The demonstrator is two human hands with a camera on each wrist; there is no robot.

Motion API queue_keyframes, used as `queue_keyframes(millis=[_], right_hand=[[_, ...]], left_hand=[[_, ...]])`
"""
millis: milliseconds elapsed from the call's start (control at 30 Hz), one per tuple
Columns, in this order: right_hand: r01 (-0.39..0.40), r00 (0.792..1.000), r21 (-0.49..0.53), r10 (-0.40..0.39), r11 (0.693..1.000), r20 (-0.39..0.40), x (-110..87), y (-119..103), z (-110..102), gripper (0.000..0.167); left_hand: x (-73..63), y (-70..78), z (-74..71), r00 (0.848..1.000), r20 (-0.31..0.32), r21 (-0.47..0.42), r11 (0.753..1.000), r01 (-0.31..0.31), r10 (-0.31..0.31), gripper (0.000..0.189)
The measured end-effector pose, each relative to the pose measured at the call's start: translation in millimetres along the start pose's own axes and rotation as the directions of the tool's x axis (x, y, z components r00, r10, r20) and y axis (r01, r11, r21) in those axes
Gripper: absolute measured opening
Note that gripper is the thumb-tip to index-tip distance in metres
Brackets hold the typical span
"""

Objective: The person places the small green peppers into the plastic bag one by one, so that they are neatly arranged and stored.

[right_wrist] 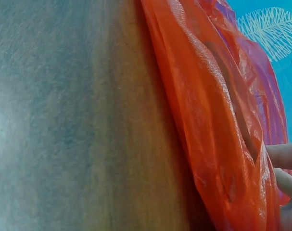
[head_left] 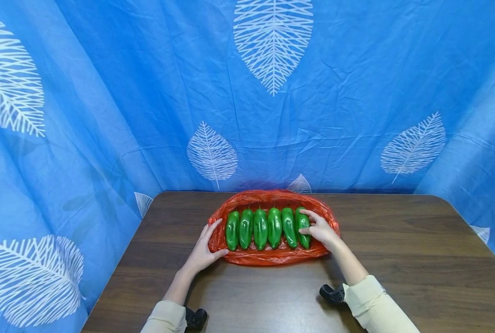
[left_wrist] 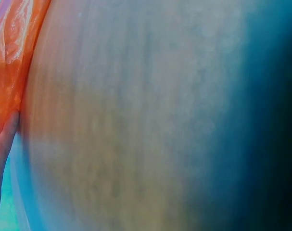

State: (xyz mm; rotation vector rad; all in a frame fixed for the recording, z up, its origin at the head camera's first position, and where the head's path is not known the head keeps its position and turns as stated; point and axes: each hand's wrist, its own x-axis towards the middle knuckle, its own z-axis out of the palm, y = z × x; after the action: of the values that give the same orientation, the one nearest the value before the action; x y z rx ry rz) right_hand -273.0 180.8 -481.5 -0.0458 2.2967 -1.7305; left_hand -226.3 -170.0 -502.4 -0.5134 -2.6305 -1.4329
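Several glossy green peppers (head_left: 260, 229) stand side by side in a row inside an opened red plastic bag (head_left: 268, 260), its rim folded down around them in an oval. My left hand (head_left: 201, 253) spreads its thumb and fingers at the bag's left end, fingertips on the rim; its holding nothing shows in the head view. In the left wrist view one finger (left_wrist: 2, 151) lies along the red plastic. At the other end, my right hand (head_left: 322, 230) reaches over the rim, thumb and fingers spread apart on the rightmost pepper (head_left: 304, 241). The right wrist view shows fingers behind the bag's crumpled side (right_wrist: 208, 120).
A dark wood-grain table (head_left: 397, 240) with rounded back corners carries the bag. Blue cloth (head_left: 339, 92) with white leaf prints hangs behind the table and along its left side. Black wrist devices (head_left: 332, 294) sit at both cream sleeves (head_left: 380, 300).
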Motion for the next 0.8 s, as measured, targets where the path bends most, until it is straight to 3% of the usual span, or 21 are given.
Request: queue_keyframes(millis=[200,433,800], right_hand=[[0.042,0.999,-0.081,-0.040,0.996,0.025,0.2,2.5,0.2,0.060],[0.047,0.998,-0.087,-0.044,0.995,0.034,1.9,4.5,-1.6,0.061],[0.040,0.999,-0.114,-0.037,0.993,0.031,0.4,-0.3,-3.9,0.063]], left_hand=[[-0.4,0.1,0.0,1.000,0.005,-0.006,1.000,0.024,-0.024,0.084],[0.6,-1.5,0.4,1.000,0.000,-0.008,1.000,0.000,0.000,0.084],[1.1,-1.3,0.2,1.000,0.002,-0.005,1.000,0.013,-0.013,0.084]])
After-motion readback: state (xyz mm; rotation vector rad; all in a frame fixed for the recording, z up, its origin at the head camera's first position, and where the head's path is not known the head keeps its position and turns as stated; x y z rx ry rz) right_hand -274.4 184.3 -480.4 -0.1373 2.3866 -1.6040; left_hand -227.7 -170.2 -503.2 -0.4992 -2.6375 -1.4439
